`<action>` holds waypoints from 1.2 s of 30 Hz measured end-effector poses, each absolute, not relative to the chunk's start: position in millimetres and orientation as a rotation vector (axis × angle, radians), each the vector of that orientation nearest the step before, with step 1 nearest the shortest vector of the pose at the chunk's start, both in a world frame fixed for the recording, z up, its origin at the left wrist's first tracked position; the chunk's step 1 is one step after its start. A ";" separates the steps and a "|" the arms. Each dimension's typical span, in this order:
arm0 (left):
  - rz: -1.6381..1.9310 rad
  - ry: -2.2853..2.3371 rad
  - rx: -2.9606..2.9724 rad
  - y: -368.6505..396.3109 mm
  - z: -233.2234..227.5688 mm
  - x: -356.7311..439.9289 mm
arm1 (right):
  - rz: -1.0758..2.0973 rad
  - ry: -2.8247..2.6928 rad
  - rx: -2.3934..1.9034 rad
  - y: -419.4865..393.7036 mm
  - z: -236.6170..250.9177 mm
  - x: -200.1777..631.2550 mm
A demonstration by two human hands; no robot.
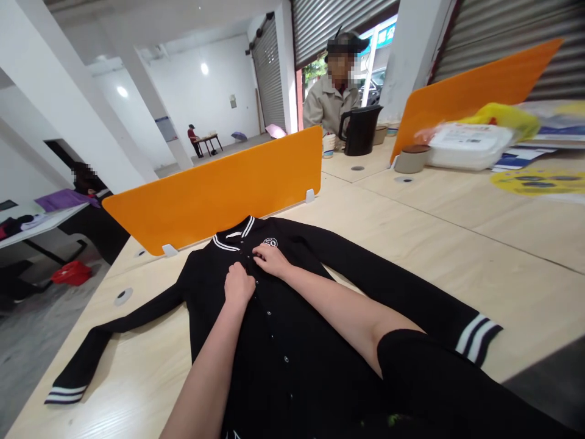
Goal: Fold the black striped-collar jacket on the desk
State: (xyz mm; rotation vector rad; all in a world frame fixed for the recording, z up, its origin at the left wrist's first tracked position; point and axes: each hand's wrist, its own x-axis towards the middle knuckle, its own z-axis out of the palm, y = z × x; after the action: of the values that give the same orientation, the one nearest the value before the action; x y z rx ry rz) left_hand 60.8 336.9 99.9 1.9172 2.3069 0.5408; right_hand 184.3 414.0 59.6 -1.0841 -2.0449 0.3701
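A black jacket (311, 341) with white-striped collar and cuffs lies front up on the wooden table, its sleeves spread to both sides. Snap buttons run down its middle, and a round white badge (270, 242) sits on the chest. My left hand (239, 284) is closed on the front edge of the jacket just below the collar. Close beside it, my right hand (270, 260) pinches the opposite front edge near the badge. Both hands are at the upper part of the button line; the fingertips are partly hidden.
An orange divider (219, 189) stands behind the collar. Farther right are a black pitcher (361, 131), a paper cup (328, 146), a white plastic container (470, 145) and a second orange divider (475, 82). A person (336, 91) in a cap is across the table (411, 225).
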 end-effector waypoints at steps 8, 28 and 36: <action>0.902 2.339 1.651 375.7 82.0 41.8 | 0.408 -2.210 -1.222 404.6 66.2 182.8; 1.695 1.847 1.195 388.2 54.6 3.8 | 0.155 -2.348 -1.454 409.1 74.5 136.5; 1.688 2.067 1.219 393.3 62.8 5.7 | 0.139 -2.477 -1.182 406.5 60.1 187.7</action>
State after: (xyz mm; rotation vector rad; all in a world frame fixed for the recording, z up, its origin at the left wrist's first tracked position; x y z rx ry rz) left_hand 5.7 393.3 62.8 1.2189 2.0672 1.6883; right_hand 187.7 406.5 60.1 -1.1818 -2.4771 0.1393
